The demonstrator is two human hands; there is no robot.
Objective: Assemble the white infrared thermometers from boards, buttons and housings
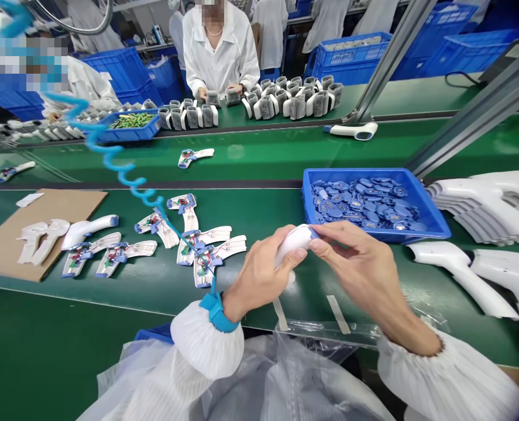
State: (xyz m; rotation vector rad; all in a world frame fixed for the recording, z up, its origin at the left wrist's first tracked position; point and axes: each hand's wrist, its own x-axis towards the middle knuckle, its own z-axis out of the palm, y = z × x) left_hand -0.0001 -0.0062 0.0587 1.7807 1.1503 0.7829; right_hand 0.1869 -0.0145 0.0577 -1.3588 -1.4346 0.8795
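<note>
My left hand [263, 266] is wrapped round a white thermometer housing [295, 241], thumb on its near side. At the housing's right end, my right hand [358, 260] pinches a small blue plastic piece [313, 233] between thumb and fingertips. The piece touches the housing; whether it is fully seated I cannot tell. A blue wrist strap [219, 313] with a coiled cord [131, 181] is on my left wrist. Left of my hands lie several open thermometer halves [204, 270] with wires and circuit boards showing.
Behind my right hand stands a blue bin [375, 235] of oval blue covers [368, 202]. White housings [456, 272] lie at the right. Cardboard [0, 248] with white shells is at the left. A conveyor [259, 155] runs behind; a co-worker [222, 47] handles grey-and-white parts beyond.
</note>
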